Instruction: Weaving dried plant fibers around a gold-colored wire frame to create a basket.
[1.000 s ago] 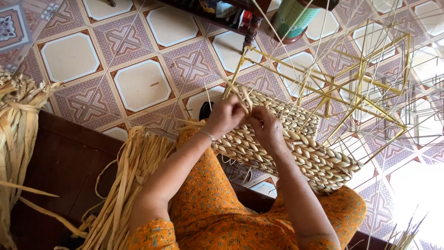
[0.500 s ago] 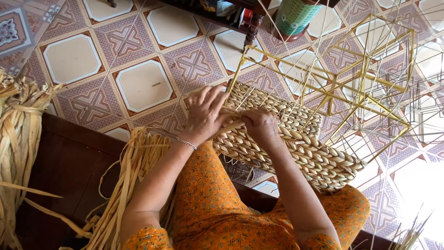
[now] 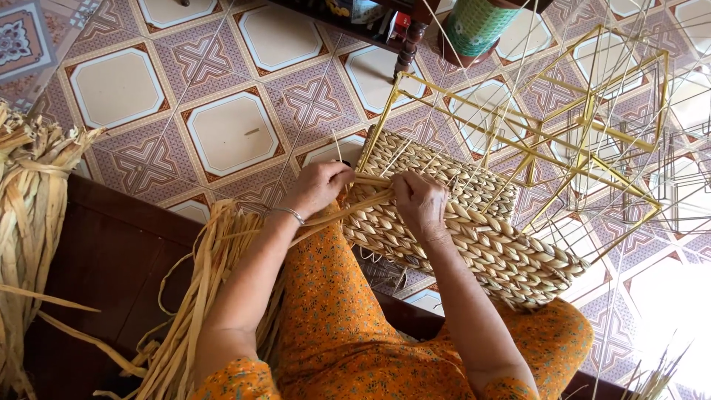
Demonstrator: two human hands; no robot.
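A half-woven straw basket on a yellow wire frame rests tilted across my lap. My left hand is closed on a long pale straw strand at the basket's near corner. My right hand pinches the same strand where it meets the woven side, its fingers pressed against the braided rows. The two hands are a short way apart along the strand. A thin bracelet circles my left wrist.
A loose bundle of straw strips lies on the dark wooden bench by my left leg. A thicker sheaf stands at the far left. More bare wire frames crowd the right. A green container and a table leg stand on the patterned tile floor.
My left hand, spread flat over the basket corner half a second ago, has pulled back to the left and closed on the strand. The right hand has stayed on the weave.
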